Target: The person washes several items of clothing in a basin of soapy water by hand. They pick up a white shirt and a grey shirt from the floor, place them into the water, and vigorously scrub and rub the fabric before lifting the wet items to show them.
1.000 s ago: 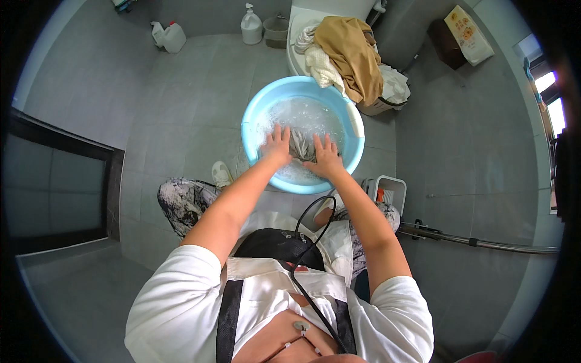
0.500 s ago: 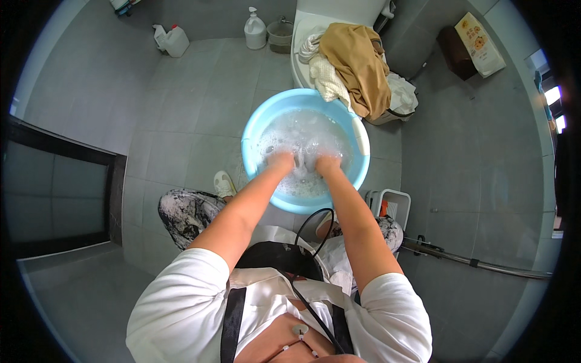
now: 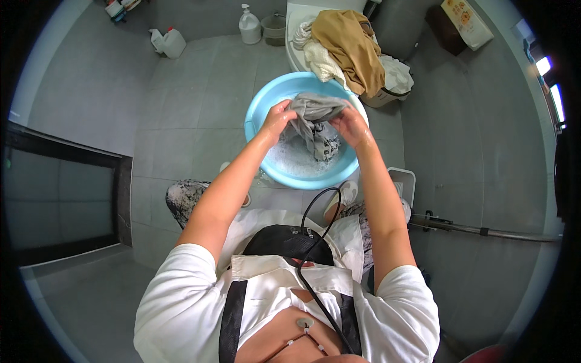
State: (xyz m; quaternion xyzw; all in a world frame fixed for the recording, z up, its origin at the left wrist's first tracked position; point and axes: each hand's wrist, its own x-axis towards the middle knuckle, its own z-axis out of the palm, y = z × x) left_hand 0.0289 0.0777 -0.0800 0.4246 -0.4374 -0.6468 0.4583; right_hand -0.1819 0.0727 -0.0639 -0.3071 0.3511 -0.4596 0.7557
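A wet grey garment point(image 3: 316, 110) with dark printing on its lower part is stretched between my two hands over a light blue basin point(image 3: 257, 106). My left hand point(image 3: 278, 119) grips its left side, fingers closed on the cloth. At the upper right of the garment, my right hand point(image 3: 351, 126) holds the other side. The garment's lower end hangs down into the soapy water point(image 3: 296, 162), and I cannot tell how much of it lies under the foam.
Beyond the basin, a tan garment point(image 3: 342, 42) and a cream knit cloth point(image 3: 324, 60) lie on the toilet point(image 3: 295, 51). A bin with a white liner point(image 3: 396, 74) stands beside it. A white pump bottle point(image 3: 250, 27) and a jug point(image 3: 171, 44) stand by the wall.
Both hands have come up out of the foamy water and moved away from me. The grey garment is now lifted between them.
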